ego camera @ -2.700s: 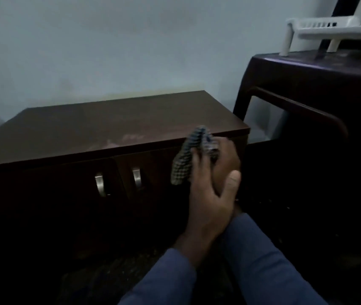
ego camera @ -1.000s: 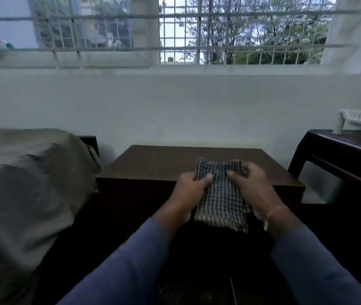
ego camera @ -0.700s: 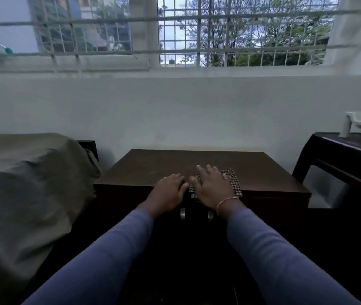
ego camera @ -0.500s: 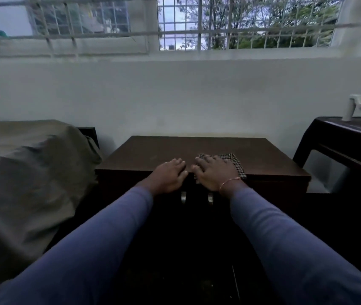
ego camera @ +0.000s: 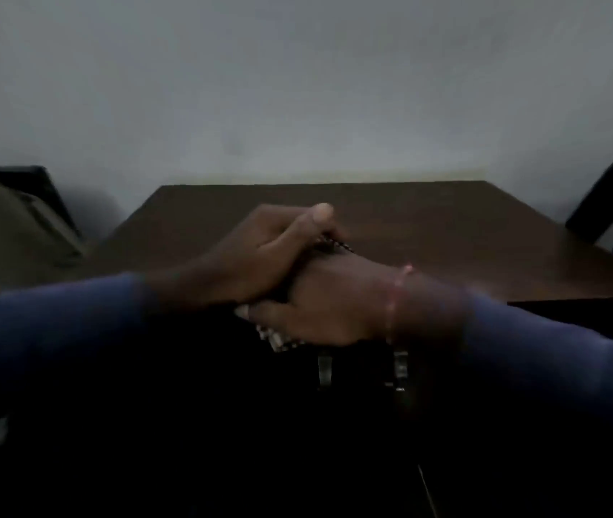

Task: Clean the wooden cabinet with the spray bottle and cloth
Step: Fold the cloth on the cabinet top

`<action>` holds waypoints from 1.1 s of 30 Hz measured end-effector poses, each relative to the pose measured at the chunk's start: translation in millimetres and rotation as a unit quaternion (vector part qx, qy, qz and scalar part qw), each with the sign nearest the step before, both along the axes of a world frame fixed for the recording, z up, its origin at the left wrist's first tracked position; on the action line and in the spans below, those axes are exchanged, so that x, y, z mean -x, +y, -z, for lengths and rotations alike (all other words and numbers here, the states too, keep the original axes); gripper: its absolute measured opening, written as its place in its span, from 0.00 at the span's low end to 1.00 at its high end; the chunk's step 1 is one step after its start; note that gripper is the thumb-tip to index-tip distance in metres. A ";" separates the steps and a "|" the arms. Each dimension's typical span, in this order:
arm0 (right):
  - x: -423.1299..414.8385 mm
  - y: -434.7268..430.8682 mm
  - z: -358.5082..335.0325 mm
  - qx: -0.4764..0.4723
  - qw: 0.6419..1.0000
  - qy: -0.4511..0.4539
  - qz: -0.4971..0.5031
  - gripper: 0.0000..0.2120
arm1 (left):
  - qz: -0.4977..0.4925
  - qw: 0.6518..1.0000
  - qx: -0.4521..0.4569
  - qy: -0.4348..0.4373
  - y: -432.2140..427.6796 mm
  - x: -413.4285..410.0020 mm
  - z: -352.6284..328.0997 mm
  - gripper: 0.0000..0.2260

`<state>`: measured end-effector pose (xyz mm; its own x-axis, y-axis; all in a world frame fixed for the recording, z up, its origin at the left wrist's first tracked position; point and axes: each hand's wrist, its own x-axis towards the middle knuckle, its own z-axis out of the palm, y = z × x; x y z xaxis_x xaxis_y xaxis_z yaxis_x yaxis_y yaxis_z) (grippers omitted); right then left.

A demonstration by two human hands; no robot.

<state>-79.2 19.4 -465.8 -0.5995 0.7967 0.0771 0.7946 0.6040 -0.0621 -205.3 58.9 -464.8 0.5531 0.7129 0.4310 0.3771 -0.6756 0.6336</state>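
Dim room; pale grey wall (ego camera: 297,87)

A dark wooden cabinet (ego camera: 428,233) stood against the wall, its top bearing only the hand-held checked cloth (ego camera: 335,246).

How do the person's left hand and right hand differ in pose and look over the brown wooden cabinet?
The left hand lies on top, thumb raised; the right hand sits beneath it, nearer the cabinet's front edge. The right wrist wears a thin pink bracelet; the left wrist is bare. Both emerge from blue sleeves and close around the checked cloth above the brown wooden cabinet.
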 end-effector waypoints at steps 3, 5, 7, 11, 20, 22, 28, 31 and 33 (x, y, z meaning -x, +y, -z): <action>-26.2 1.9 10.4 -0.010 1.000 -0.010 0.014 0.33 | -0.011 0.993 -0.008 -0.115 -3.0 11.4 13.7 0.17; -32.6 -2.2 12.7 0.005 0.999 0.001 0.037 0.33 | -0.008 0.995 0.025 -0.092 0.3 14.4 11.8 0.15; -34.4 -6.3 8.9 0.014 0.998 0.027 0.052 0.33 | 0.007 1.000 0.013 0.000 0.0 14.9 7.4 0.16; -36.8 -8.7 4.5 0.054 0.994 0.047 0.082 0.33 | 0.034 0.988 -0.018 0.147 0.1 15.6 6.3 0.24; -93.7 -14.3 11.3 0.050 0.977 0.054 0.198 0.33 | 0.159 0.904 -0.112 0.381 0.2 0.1 8.8 0.35; -87.2 -13.9 11.3 0.061 0.979 0.057 0.188 0.35 | 0.164 0.902 -0.100 0.387 -1.3 -0.9 7.0 0.36; -89.5 -7.0 1.4 0.092 0.975 0.062 0.191 0.35 | 0.146 0.899 -0.057 0.410 0.6 -5.1 2.7 0.37; -88.0 -5.5 -1.9 0.109 0.972 0.061 0.201 0.34 | 0.156 0.895 -0.040 0.417 -0.5 -6.6 -0.2 0.40; -86.6 -5.8 -2.7 0.117 0.969 0.059 0.209 0.33 | 0.159 0.897 -0.028 0.411 -2.1 -8.0 -2.2 0.41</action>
<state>7.4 13.6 -463.1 -0.2193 0.9718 -0.0868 0.9455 0.1898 -0.2644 -197.2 56.8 -462.6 0.8718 0.4529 -0.1865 0.4844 -0.8537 0.1912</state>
